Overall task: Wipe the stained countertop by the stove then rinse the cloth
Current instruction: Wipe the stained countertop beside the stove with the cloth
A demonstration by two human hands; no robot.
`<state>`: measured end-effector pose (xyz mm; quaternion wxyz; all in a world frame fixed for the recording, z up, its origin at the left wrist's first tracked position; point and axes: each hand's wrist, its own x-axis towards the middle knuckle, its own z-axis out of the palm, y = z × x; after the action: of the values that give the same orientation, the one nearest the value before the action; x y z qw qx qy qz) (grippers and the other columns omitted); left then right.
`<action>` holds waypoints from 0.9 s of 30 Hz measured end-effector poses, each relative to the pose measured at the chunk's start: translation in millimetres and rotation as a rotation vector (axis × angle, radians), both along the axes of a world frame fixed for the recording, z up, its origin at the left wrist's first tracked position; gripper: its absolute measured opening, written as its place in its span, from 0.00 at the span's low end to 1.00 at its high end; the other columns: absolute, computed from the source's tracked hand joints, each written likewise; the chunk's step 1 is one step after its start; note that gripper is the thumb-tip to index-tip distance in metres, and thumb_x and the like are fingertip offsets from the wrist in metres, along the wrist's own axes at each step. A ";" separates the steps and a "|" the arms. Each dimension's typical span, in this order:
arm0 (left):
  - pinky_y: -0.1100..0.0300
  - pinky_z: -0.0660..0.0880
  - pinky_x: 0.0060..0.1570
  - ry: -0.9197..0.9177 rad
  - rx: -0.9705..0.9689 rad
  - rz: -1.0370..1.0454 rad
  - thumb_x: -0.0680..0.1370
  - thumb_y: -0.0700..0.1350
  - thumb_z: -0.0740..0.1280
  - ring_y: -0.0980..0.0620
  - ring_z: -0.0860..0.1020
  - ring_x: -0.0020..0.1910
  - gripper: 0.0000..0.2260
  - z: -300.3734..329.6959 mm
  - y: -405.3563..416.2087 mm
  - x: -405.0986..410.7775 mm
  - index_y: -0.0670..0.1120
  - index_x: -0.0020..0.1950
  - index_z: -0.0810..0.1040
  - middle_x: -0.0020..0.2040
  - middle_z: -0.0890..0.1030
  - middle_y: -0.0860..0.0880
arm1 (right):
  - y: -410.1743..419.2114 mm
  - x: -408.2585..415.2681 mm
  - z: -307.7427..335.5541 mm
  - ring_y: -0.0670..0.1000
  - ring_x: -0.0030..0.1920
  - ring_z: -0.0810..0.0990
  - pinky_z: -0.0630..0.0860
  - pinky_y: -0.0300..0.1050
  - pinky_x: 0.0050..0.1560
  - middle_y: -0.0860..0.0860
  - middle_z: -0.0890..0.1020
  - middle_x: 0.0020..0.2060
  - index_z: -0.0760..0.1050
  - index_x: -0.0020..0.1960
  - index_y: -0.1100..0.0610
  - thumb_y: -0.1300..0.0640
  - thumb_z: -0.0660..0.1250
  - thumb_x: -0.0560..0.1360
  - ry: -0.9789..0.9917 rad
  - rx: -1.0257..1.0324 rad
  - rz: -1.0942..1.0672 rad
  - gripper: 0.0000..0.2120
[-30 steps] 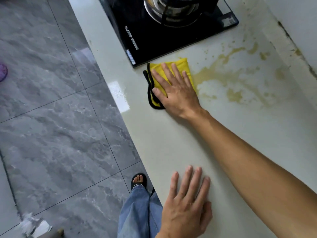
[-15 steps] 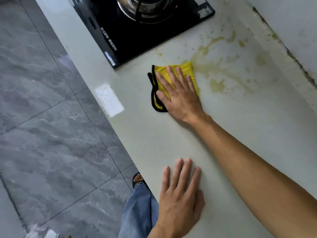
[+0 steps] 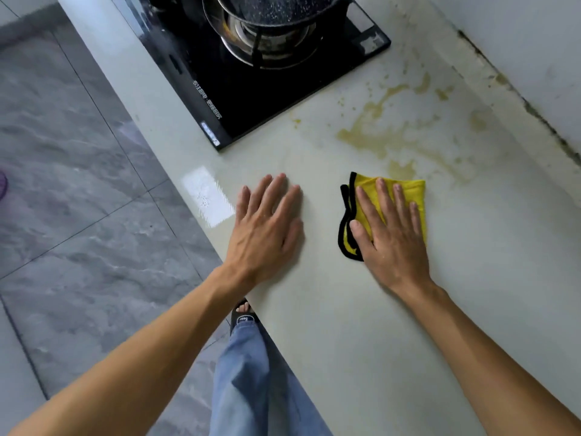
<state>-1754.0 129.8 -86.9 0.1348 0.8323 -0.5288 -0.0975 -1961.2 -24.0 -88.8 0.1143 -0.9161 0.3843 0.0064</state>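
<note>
A folded yellow cloth with black trim (image 3: 408, 191) lies flat on the pale countertop (image 3: 361, 325). My right hand (image 3: 390, 234) presses down on it with straight fingers. A brownish-yellow stain (image 3: 377, 133) spreads over the counter just beyond the cloth, between the stove and the wall. My left hand (image 3: 267, 231) rests flat on the counter near its front edge, left of the cloth, holding nothing.
A black glass stove (image 3: 251, 89) with a speckled dark pan (image 3: 276, 11) on its burner sits at the back. A white wall with a grimy joint (image 3: 534, 111) runs along the right. Grey tiled floor (image 3: 78, 199) lies left of the counter edge.
My right hand has slid the cloth back from the stove's corner toward me, along the near edge of the stain. My left hand stays flat on the counter; the view has shifted.
</note>
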 end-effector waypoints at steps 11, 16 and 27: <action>0.39 0.52 0.83 0.003 -0.059 -0.073 0.86 0.56 0.57 0.45 0.57 0.85 0.24 -6.4 2.2 20.0 0.48 0.80 0.69 0.83 0.65 0.47 | -4.3 122.2 2.5 0.58 0.86 0.47 0.46 0.62 0.84 0.51 0.51 0.86 0.53 0.85 0.43 0.38 0.49 0.85 -0.001 0.011 0.024 0.30; 0.38 0.54 0.82 0.021 -0.057 -0.060 0.85 0.56 0.56 0.45 0.57 0.85 0.25 -9.7 0.3 19.4 0.46 0.79 0.69 0.84 0.64 0.45 | -37.4 154.0 10.2 0.55 0.86 0.45 0.43 0.58 0.84 0.47 0.50 0.86 0.53 0.85 0.39 0.37 0.50 0.84 0.039 0.057 0.216 0.29; 0.38 0.50 0.83 -0.013 -0.017 -0.104 0.87 0.58 0.51 0.44 0.55 0.86 0.26 -11.3 0.7 22.4 0.52 0.83 0.64 0.85 0.60 0.45 | -37.8 146.4 13.1 0.59 0.86 0.47 0.46 0.63 0.84 0.52 0.50 0.86 0.52 0.86 0.44 0.38 0.46 0.85 0.036 0.030 -0.230 0.30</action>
<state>-1731.5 130.5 -98.2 0.1331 0.8032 -0.5729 -0.0944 -1814.9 -61.8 -75.7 0.1211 -0.8637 0.4889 0.0152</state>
